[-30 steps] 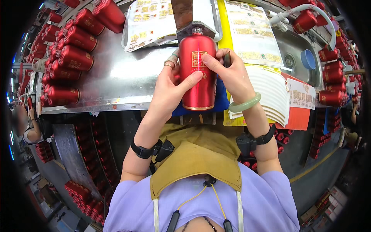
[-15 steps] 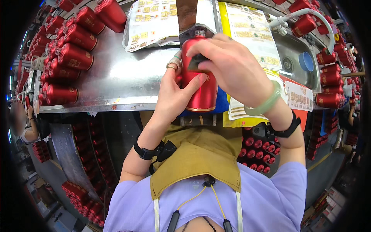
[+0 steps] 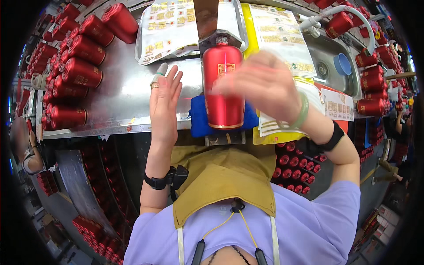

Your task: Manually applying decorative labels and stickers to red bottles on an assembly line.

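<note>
A glossy red bottle (image 3: 224, 106) with a gold label on its upper face lies in front of me, neck pointing away toward a metal bracket (image 3: 221, 34). Under its base is a folded blue cloth (image 3: 198, 117). Left of the bottle and apart from it, my left hand (image 3: 164, 106) is raised and open, its fingers stretched out; one finger has a pale cover and a ring. My right hand (image 3: 269, 90) hovers over the bottle's right side, smeared by motion. Its fingers are blurred, and whether they hold anything is hidden.
Sheets of gold labels lie on a tray (image 3: 139, 48) at the back left and on a yellow folder (image 3: 249, 26) to the right. Red bottles (image 3: 81, 73) crowd the metal table's left side. A sink (image 3: 320, 53) with a blue bowl (image 3: 342, 64) stands at the right.
My left hand has let go of the bottle and moved left, opening. My right hand has lifted to the right; the dark object it held no longer shows. The gold label is now uncovered.
</note>
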A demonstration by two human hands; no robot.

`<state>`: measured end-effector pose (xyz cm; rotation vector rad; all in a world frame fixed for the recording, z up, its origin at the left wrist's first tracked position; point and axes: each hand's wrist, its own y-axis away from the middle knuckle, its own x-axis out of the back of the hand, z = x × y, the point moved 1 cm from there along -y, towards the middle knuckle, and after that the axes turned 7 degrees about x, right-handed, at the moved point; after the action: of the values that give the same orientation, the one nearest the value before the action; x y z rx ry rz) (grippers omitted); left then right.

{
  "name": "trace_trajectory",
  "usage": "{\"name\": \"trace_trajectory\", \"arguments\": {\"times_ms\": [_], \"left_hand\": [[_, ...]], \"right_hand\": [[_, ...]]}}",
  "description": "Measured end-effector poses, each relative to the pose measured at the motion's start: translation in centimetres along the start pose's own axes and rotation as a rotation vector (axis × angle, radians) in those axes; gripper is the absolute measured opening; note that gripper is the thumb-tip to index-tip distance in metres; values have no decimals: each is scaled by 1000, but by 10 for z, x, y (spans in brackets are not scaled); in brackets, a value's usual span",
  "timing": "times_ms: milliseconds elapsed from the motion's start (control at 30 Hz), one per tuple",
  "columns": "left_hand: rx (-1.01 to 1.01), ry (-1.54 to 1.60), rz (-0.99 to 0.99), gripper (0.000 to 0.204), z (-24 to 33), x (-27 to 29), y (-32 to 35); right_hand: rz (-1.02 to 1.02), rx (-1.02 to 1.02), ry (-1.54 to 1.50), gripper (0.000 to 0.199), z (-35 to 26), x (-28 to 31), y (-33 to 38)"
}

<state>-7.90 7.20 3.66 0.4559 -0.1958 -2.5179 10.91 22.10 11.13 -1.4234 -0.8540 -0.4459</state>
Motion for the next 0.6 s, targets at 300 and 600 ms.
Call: {"name": "trace_trajectory", "arguments": {"times_ms": [300, 600], "left_hand": [[36, -32, 27, 71, -8, 5, 0], [-18, -24, -30, 71, -4, 2, 2]], "right_hand": [[-76, -135, -183, 27, -13, -8, 32], [-397, 57, -5, 25, -23, -16, -18]]}}
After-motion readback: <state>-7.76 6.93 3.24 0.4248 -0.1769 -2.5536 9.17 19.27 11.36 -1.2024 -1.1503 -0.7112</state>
